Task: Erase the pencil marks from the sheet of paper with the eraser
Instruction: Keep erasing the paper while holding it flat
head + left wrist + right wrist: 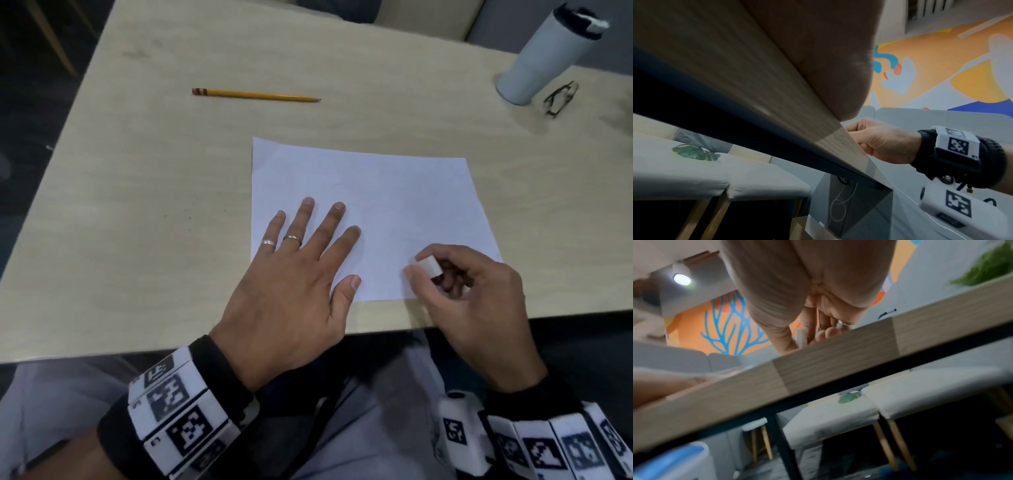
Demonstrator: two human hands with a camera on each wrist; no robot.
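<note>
Left hand [291,274] lies flat, fingers spread, on the paper [394,192]; right hand [472,298] pinches the white eraser [428,266] in its fingers, pencil [255,95] well apart on the counter [137,205]

- 1 sheet of paper [370,205] lay on 1 table [171,171].
- 1 eraser [428,266].
- 1 pencil [255,95].
- 1 tumbler [544,58].
- 1 pair of glasses [561,99].
- 2 hands: left hand [291,284], right hand [476,305].
- 2 rings [293,238] on the left hand.
</note>
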